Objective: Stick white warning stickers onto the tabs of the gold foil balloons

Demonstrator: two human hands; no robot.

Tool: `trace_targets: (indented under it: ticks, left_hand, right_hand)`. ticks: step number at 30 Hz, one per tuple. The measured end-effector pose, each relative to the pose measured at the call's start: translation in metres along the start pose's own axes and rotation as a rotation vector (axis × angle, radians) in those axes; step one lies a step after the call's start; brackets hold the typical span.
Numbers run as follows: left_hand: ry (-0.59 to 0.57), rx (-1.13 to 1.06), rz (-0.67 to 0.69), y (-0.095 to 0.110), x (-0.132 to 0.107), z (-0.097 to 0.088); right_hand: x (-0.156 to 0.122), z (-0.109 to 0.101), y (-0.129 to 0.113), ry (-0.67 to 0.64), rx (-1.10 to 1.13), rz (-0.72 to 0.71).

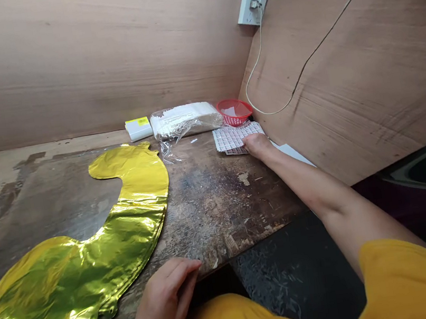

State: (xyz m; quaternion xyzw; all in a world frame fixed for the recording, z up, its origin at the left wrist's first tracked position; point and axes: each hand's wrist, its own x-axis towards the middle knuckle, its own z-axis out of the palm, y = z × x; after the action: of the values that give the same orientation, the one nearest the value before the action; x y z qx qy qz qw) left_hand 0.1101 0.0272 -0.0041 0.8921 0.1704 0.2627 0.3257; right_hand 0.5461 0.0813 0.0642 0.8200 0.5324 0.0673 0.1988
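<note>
The right hand [258, 146] reaches across to the far right of the table [222, 222] and lies on the near edge of a sheet of small printed labels [234, 139]. Its fingers are bent over the sheet and partly hidden, so I cannot tell whether they pinch it or only rest on it. The sheet lies on the wooden top, with a white sheet of paper [292, 150] just to its right, partly under the forearm.

The left hand [165, 300] sits at the near edge of the table, loosely curved and holding nothing. Its fingertips [196, 262] are just beside a flat gold foil balloon [78, 249], which lies in a long curve across the left of the table, its far end bending round towards the middle.

Along the far edge, from left to right, are a white box with a yellow label [138, 128], a clear plastic bag of white items [185, 121], and a red plastic basket [234, 111] holding something white. A loose flap of clear plastic [169, 151] trails from the bag towards the balloon. Plywood walls [81, 56] meet in the far right corner, where a white wall socket [253, 3] feeds a white cable [258, 62] that loops down. Yellow sleeves [411, 279] show at the bottom of the view
</note>
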Motion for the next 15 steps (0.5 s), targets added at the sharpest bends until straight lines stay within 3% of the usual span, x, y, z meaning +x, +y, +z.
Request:
trace_targets:
  ticks: [5, 11, 15]
  left_hand:
    - [-0.008, -0.029, -0.034, -0.002, 0.002, 0.003]
    - [0.011, -0.052, -0.065, -0.006, 0.001, 0.006]
    - [0.013, -0.08, -0.069, -0.009, -0.002, 0.006]
  right_hand:
    - [0.001, -0.01, 0.002, 0.067, -0.005, -0.033]
    - [0.0, -0.017, -0.002, 0.034, 0.007, -0.052]
    - [-0.013, -0.037, -0.008, 0.111, 0.002, -0.023]
